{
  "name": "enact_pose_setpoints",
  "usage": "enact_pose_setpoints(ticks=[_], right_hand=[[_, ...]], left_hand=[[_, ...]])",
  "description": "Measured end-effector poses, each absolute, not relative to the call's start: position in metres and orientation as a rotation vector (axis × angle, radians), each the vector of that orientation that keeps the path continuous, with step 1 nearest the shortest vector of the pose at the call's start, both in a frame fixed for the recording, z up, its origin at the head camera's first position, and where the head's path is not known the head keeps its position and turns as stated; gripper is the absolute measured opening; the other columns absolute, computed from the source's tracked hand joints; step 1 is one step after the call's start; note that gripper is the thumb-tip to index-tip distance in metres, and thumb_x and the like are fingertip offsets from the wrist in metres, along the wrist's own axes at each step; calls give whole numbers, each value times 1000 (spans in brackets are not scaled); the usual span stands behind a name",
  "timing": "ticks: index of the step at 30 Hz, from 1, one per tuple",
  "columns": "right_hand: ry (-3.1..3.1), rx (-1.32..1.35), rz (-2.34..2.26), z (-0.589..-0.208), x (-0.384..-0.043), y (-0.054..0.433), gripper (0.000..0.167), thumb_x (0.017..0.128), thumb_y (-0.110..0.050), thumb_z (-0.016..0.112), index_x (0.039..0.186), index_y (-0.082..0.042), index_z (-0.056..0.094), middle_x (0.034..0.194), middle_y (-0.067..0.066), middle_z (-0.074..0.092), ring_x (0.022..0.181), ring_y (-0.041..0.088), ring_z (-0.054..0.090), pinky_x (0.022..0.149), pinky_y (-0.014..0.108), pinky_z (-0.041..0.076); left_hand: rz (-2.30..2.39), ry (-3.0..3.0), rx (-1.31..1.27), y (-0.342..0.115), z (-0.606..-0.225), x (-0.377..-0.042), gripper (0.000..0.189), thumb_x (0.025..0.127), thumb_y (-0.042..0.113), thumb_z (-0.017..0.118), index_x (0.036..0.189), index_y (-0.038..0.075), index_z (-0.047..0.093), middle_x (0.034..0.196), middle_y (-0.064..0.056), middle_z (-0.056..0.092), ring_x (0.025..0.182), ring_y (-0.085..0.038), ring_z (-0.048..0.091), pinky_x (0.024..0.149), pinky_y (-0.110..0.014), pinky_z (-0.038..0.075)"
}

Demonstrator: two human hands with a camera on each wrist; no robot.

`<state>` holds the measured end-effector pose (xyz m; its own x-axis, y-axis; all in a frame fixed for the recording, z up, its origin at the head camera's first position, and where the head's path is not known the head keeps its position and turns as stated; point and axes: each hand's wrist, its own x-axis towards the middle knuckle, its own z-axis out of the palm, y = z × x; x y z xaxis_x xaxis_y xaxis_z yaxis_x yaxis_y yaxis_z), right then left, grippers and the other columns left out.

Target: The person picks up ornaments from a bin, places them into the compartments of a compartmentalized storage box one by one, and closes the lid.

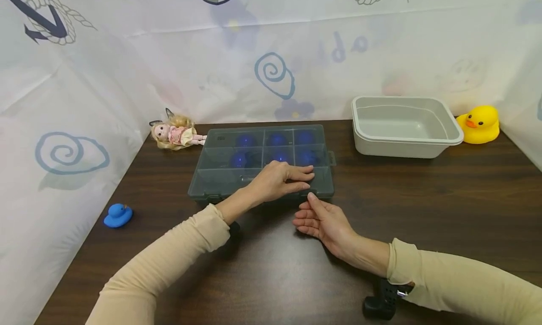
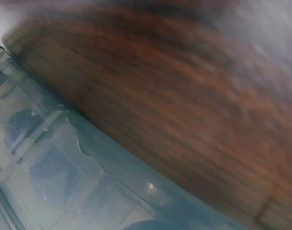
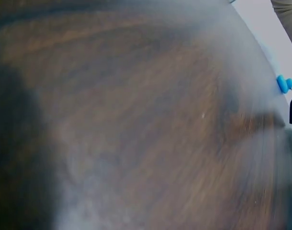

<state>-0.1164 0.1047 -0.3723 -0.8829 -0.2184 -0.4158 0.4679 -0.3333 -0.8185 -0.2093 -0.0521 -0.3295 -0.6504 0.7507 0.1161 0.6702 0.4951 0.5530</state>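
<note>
Head view. We observed a translucent grey compartment box (image 1: 262, 162) lying closed on the dark wooden table (image 1: 423, 198), towards the far middle of its surface. Blue balls (image 1: 277, 139) showed through the lid in the rear compartments. The left hand (image 1: 277, 180) lay palm-down on the front part of the lid, its fingers straight and pressed flat against the plastic, holding nothing. The right hand (image 1: 323, 221) rested on the table just in front of the box's near right corner, palm turned inward, fingers loosely extended and empty; its thumb tip reached up to the front edge of the box. Both arms wore beige sleeves. To the left of the box lay a small doll (image 1: 175, 134); a blue toy duck (image 1: 118, 215) sat near the table's left edge. At the far right stood a grey tub (image 1: 404, 126), and just beside that a yellow rubber duck (image 1: 479, 123).

Left wrist view. The picture was blurred. We distinguished the box (image 2: 74, 177) at lower left, with dark rounded shapes behind its dividers, and the table (image 2: 184, 105) filling the remainder. The hand itself did not appear.

Right wrist view. Also blurred, it showed mostly table (image 3: 136, 120), with the blue toy duck (image 3: 284, 84) at the right edge. No hand was visible.
</note>
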Motion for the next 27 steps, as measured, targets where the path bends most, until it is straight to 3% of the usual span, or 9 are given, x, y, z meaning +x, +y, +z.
enact_pose_setpoints(ticks=[8, 10, 13, 15, 20, 24, 27], right_hand=[[1528, 214, -2212, -372, -118, 102, 43, 100, -41, 41, 105, 1, 52, 75, 0, 65, 72, 13, 68, 72, 26, 60], [1525, 225, -2215, -374, -118, 101, 43, 100, -41, 41, 105, 0, 52, 75, 0, 65, 72, 13, 68, 73, 27, 60], [1553, 207, -2199, -376, -115, 99, 44, 100, -40, 41, 108, 2, 52, 77, 0, 64, 74, 13, 67, 74, 27, 60], [1586, 179, -2176, -378, -113, 97, 43, 100, -36, 43, 111, 4, 52, 80, 0, 64, 75, 13, 66, 76, 27, 60], [1685, 105, -2108, -378, -111, 91, 37, 101, -21, 45, 120, 11, 49, 87, 2, 63, 80, 12, 66, 80, 27, 59], [1688, 54, -2075, -376, -111, 79, 34, 100, -14, 47, 123, 11, 49, 93, 6, 63, 84, 13, 66, 84, 28, 58], [1674, 6, -2042, -376, -113, 62, 35, 99, -13, 49, 125, 10, 50, 99, 10, 64, 86, 13, 66, 85, 29, 57]], left_hand=[[875, 2600, 1259, -57, -328, -208, 33, 91, 19, 63, 122, 8, 63, 133, -6, 54, 42, -6, 44, 42, -14, 34], [899, 2585, 1266, -60, -330, -208, 33, 91, 19, 63, 122, 8, 63, 133, -5, 54, 51, -6, 56, 47, -11, 41], [1003, 2550, 1283, -71, -333, -207, 34, 90, 17, 64, 122, 6, 63, 128, -6, 59, 80, -11, 69, 63, -12, 53], [1070, 2561, 1276, -87, -331, -204, 33, 89, 15, 65, 120, 5, 65, 122, -7, 64, 96, -14, 68, 73, -18, 57], [1163, 2750, 1105, -152, -320, -195, 31, 86, 13, 69, 116, 6, 68, 109, -10, 70, 87, -16, 68, 69, -26, 60], [1202, 2896, 942, -207, -325, -191, 33, 85, 17, 70, 117, 9, 68, 111, -9, 68, 92, -17, 64, 69, -25, 57], [1181, 2947, 889, -233, -332, -187, 33, 87, 20, 67, 119, 10, 66, 116, -9, 64, 98, -21, 60, 76, -22, 54]])
